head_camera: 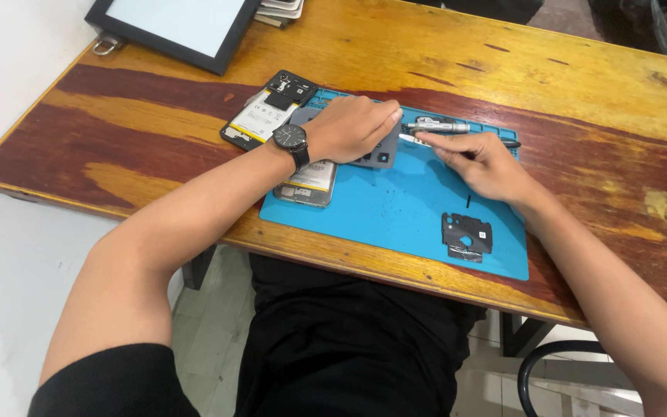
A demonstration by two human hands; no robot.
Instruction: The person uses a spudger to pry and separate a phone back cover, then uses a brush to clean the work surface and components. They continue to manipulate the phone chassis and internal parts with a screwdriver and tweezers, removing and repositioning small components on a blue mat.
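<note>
My left hand (pixel 353 127), with a black wristwatch (pixel 290 139) on the wrist, rests on a grey phone back cover (pixel 380 152) lying on the blue work mat (pixel 403 208). My right hand (pixel 480 162) pinches a thin pale tool whose tip (pixel 407 138) points at the cover's upper edge, right by my left fingertips. A silver screwdriver (pixel 434 125) lies on the mat just beyond both hands. An opened phone (pixel 310 184) shows partly under my left wrist.
A second opened phone (pixel 268 110) with its battery exposed lies at the mat's far left corner. A black plastic inner frame part (pixel 465 234) sits on the mat near its front right. A black-framed tablet (pixel 171 27) stands at the table's far left.
</note>
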